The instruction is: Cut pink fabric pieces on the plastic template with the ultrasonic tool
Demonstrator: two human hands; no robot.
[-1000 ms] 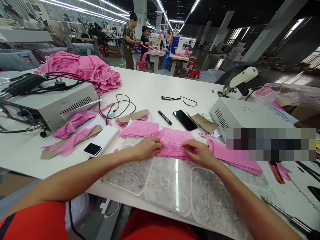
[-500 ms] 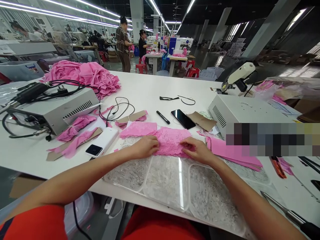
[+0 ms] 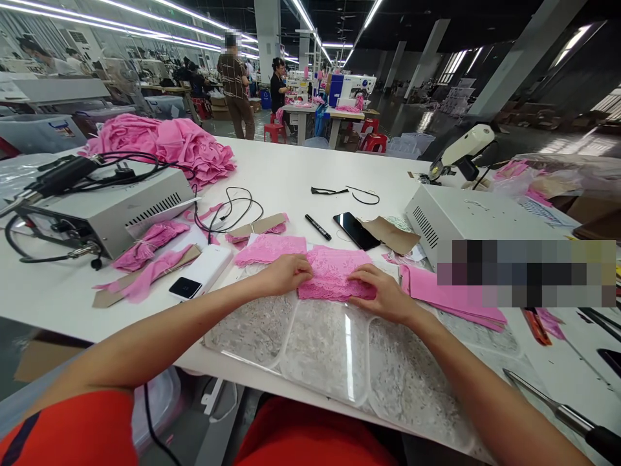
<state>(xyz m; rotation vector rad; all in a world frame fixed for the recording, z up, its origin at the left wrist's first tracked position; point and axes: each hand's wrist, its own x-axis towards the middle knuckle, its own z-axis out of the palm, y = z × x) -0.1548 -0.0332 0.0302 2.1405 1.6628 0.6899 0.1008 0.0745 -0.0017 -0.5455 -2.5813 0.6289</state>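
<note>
A piece of pink lace (image 3: 334,277) lies on the white table, at the far edge of a clear plastic sheet (image 3: 330,349) with pale lace under it. My left hand (image 3: 284,275) has its fingers curled on the lace's left edge. At the right edge, my right hand (image 3: 381,291) pinches the lace with bent fingers. Another pink lace piece (image 3: 269,249) lies just beyond my left hand.
Grey machine boxes stand at left (image 3: 104,207) and right (image 3: 466,223). A black phone (image 3: 358,231), a black pen (image 3: 318,227), a white power bank (image 3: 201,272), cables (image 3: 228,210) and a pink fabric heap (image 3: 165,142) lie around. People stand at distant sewing tables.
Both hands have drawn slightly closer together on the pink lace, and the piece now looks narrower and more gathered between them.
</note>
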